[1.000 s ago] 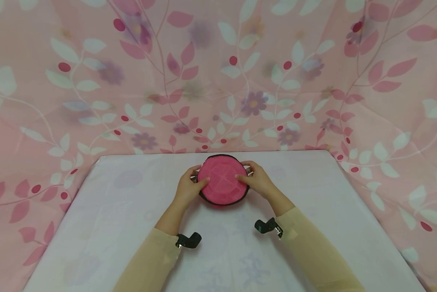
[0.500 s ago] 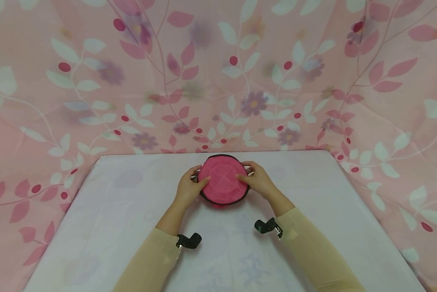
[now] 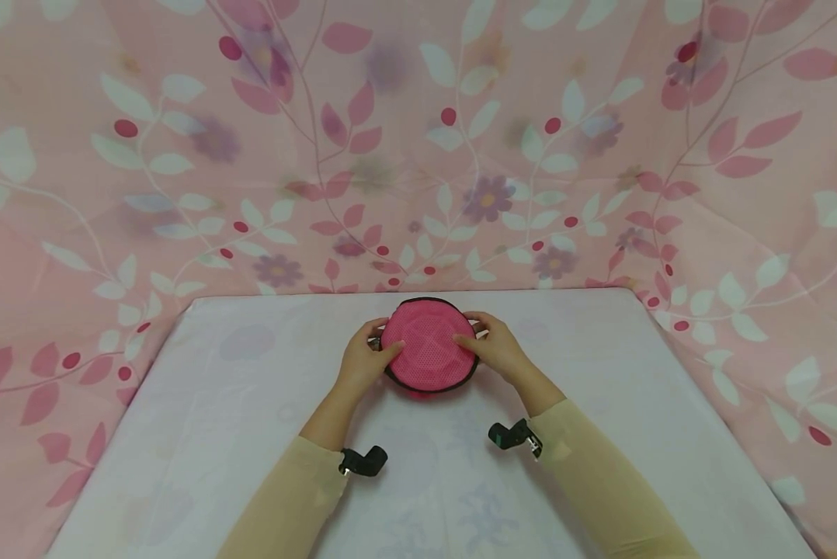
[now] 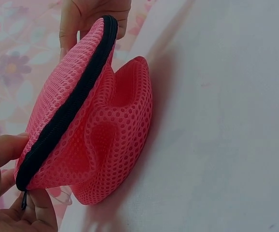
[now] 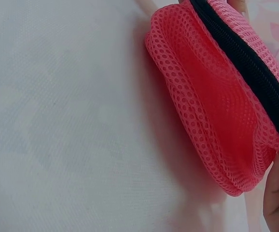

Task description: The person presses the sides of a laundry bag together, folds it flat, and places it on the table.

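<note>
Both hands hold a round pink mesh zip pouch [image 3: 430,353] near the far edge of the table. A black zipper [image 4: 64,116] runs round its rim, and a small dark zip pull [image 4: 24,200] hangs by the left fingers. My left hand [image 3: 364,355] grips the left side, thumb on the top face and the other fingers beneath. On the opposite side my right hand [image 3: 497,347] pinches the rim the same way. Below the zipper the soft mesh body [image 5: 212,111] sags in folds, close over the tabletop.
A white cloth with faint prints covers the table [image 3: 251,435]. Behind and at both sides hangs a pink floral curtain [image 3: 404,155]. Small black cameras sit on the left sleeve cuff [image 3: 321,466] and the right sleeve cuff [image 3: 558,427].
</note>
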Available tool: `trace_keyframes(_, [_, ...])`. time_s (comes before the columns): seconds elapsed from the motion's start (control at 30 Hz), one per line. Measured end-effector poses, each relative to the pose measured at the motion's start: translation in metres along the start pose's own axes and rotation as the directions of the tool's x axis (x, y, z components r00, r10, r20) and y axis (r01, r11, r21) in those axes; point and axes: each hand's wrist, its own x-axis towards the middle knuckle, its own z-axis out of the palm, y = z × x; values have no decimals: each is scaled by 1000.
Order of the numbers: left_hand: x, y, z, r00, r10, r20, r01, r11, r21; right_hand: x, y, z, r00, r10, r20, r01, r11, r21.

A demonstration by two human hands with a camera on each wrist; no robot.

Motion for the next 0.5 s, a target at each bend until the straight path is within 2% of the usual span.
trace_keyframes(0.5, [1,-5,1,1000,-24,2,24,1000,19,-1,3,3,1000,6,4,-6,1000,10])
